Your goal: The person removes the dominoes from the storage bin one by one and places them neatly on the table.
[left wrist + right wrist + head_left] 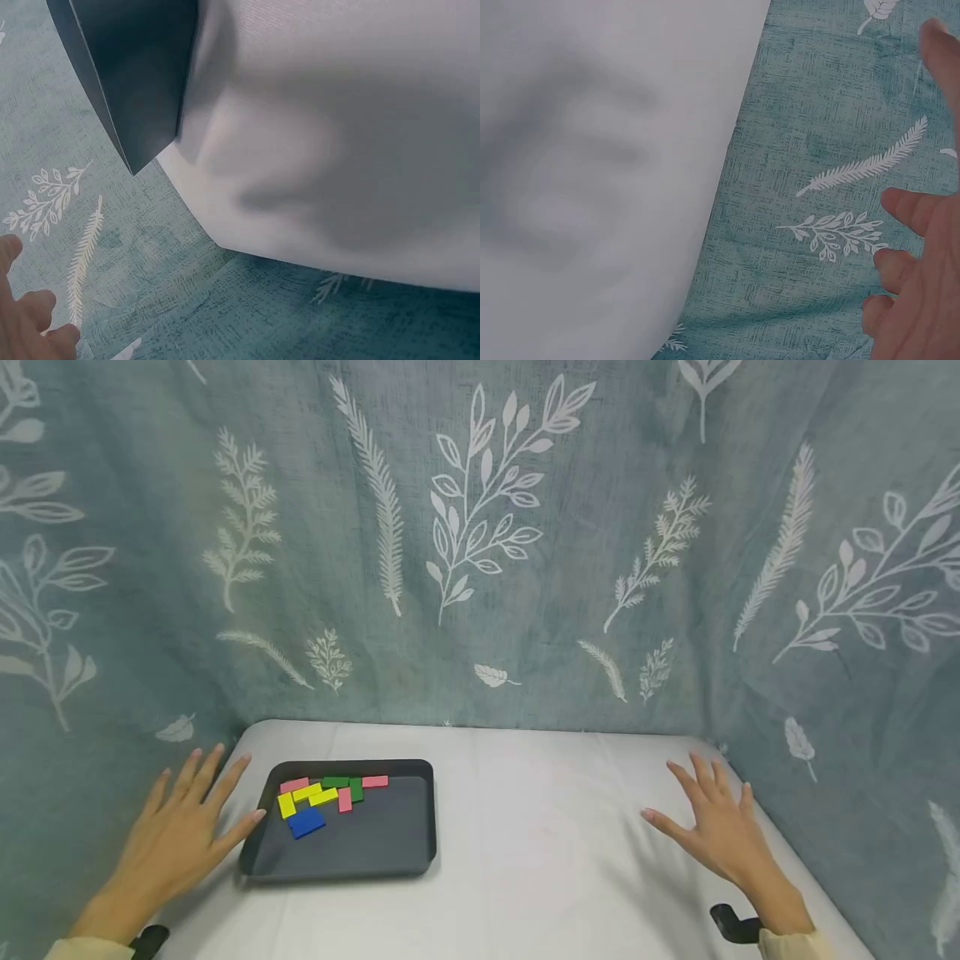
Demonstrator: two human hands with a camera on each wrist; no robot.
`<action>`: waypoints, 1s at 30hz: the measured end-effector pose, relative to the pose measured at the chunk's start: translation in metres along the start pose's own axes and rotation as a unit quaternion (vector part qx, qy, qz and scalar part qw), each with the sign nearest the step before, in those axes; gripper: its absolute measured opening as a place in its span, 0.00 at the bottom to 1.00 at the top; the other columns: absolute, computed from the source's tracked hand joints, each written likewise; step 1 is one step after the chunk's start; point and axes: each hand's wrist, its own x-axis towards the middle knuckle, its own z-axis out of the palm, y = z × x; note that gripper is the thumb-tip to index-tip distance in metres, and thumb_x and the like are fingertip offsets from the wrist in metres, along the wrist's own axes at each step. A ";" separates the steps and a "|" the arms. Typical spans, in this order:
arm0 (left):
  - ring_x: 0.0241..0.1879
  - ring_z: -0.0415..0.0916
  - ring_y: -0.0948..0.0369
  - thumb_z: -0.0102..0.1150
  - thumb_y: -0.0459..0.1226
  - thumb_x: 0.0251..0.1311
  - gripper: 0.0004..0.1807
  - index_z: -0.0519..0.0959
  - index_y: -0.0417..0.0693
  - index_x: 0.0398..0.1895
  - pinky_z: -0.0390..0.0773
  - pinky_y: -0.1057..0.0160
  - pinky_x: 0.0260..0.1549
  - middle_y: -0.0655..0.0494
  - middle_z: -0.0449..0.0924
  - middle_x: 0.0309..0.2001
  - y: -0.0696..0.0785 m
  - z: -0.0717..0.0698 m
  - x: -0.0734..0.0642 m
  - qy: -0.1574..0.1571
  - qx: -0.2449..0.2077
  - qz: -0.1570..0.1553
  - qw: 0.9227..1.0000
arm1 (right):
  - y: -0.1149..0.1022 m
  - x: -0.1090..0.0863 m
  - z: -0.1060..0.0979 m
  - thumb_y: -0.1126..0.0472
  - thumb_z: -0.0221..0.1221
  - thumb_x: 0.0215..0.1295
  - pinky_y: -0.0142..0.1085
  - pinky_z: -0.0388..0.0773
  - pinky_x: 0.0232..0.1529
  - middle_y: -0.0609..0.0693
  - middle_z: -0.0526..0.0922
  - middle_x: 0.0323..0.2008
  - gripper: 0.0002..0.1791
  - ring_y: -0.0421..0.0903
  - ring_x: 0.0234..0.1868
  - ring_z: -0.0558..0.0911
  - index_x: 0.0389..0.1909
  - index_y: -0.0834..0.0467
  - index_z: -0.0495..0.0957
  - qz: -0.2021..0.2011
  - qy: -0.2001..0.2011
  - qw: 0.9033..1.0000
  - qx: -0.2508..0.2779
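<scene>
My left hand (180,827) hovers at the left side of a dark grey tray (382,852), fingers spread and thumb tip over the tray's left rim in the head view. Several small flat blocks lie in the tray's upper left part: a blue block (307,822), yellow blocks (287,806), green blocks (356,790) and pink blocks (375,782). Over the right side of the table, my right hand (716,827) is held with fingers spread and nothing in it. Part of each hand shows at the edge of its own wrist view.
A white-covered table (525,827) carries the tray, with shadows of the hands on it. Blue-green curtain (540,643) with white leaf prints surrounds the back and sides. A black strap piece (735,925) sits at the right wrist.
</scene>
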 end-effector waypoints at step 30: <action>0.60 0.74 0.36 0.55 0.55 0.74 0.42 0.54 0.40 0.79 0.78 0.37 0.47 0.27 0.66 0.67 0.008 0.027 -0.002 -0.152 -0.354 -0.172 0.907 | -0.054 0.009 0.048 0.37 0.63 0.69 0.48 0.81 0.38 0.52 0.86 0.53 0.30 0.51 0.43 0.86 0.59 0.55 0.82 -0.025 0.015 0.993 0.119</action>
